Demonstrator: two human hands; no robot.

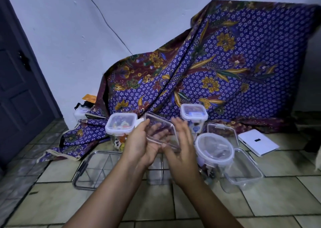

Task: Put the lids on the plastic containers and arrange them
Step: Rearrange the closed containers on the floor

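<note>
I hold a clear rectangular lid [161, 132] tilted in the air between both hands. My left hand [139, 146] grips it, thumb at its upper left edge and fingers showing through the plastic from behind. My right hand [182, 151] touches the lid's right edge with straight fingers. Under my hands a clear open container [156, 174] stands on the floor. A square lidded container [121, 125] is at the left, a tall square lidded one [194, 113] at the back, and a round lidded one [214, 147] at the right.
A clear divided tray [97, 168] lies on the tiled floor at the left. A clear box [243, 173] with its hinged lid [223, 132] raised sits at the right, a white flat device [257, 141] beyond it. Batik cloth [217, 67] drapes behind. A dark door [20, 88] is at the left.
</note>
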